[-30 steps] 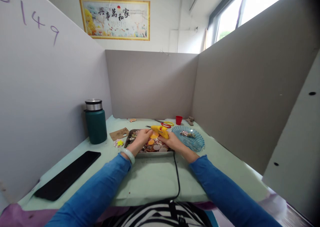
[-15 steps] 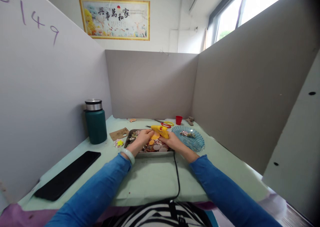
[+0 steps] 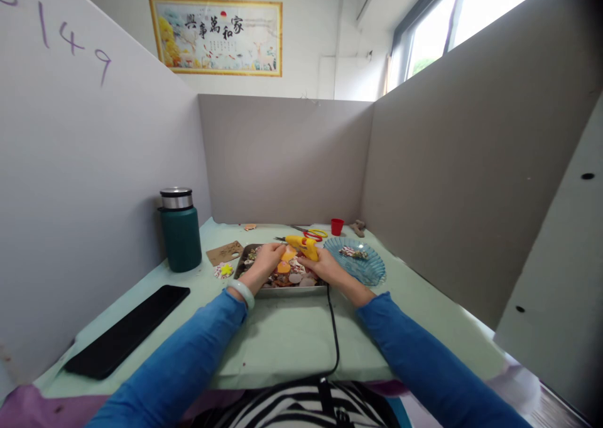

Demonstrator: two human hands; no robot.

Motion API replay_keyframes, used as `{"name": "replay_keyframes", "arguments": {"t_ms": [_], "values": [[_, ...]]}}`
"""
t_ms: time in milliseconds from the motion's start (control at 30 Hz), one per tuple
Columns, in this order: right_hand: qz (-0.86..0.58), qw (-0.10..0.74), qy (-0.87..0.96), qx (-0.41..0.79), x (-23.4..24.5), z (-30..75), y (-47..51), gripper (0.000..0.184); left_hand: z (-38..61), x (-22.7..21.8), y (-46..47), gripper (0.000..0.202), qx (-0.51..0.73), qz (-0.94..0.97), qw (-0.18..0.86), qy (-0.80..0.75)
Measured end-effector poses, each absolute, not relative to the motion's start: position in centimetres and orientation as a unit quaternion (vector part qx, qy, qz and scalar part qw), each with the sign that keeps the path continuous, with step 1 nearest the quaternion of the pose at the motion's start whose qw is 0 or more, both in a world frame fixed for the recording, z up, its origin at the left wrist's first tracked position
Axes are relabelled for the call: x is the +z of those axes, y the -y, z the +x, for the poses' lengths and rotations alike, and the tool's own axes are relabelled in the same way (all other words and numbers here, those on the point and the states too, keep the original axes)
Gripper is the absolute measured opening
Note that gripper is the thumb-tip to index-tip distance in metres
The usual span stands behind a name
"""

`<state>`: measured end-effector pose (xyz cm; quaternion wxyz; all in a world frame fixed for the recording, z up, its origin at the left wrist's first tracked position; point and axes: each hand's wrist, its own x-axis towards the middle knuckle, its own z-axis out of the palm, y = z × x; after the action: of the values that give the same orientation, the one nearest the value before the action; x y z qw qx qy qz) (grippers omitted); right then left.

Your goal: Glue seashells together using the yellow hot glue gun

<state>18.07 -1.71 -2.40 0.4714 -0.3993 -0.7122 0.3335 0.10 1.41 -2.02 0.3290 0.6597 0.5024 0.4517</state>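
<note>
My right hand (image 3: 322,263) is closed round a yellow glue gun (image 3: 304,246), its nozzle pointing left over the tray. A black cord (image 3: 335,334) runs from below this hand to the table's front edge. Between finger and thumb, my left hand (image 3: 269,259) pinches an orange cutout piece (image 3: 285,259), held just under the nozzle; its exact shape is too small to tell. Beneath both hands lies a metal tray (image 3: 292,292) filled with mixed shells and small flat pieces.
Right of the tray lies a blue glass plate (image 3: 374,271); behind are scissors (image 3: 316,234) and a red cup (image 3: 336,227). To the left sit a brown card (image 3: 221,254), a flower-like piece (image 3: 224,269), a green bottle (image 3: 181,236) and a black phone (image 3: 129,330). Grey partitions (image 3: 287,158) surround the table.
The orange piece in my left hand has turned and tilted, and my left fingers have shifted slightly left. The right hand with the glue gun has hardly moved.
</note>
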Motion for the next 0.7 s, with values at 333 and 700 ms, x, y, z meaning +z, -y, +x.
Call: {"name": "replay_keyframes", "arguments": {"t_ms": [333,700], "values": [[-0.431,0.437,0.724,0.316,-2.71,18.14,1.5,0.03,-0.15,-1.7,-1.52,0.028,0.426,0.672,0.201,-0.572],[-0.433,0.43,0.731,0.305,-2.28,18.0,1.94,0.027,-0.26,-1.29,-1.17,0.029,0.409,0.676,0.139,-0.597]]}}
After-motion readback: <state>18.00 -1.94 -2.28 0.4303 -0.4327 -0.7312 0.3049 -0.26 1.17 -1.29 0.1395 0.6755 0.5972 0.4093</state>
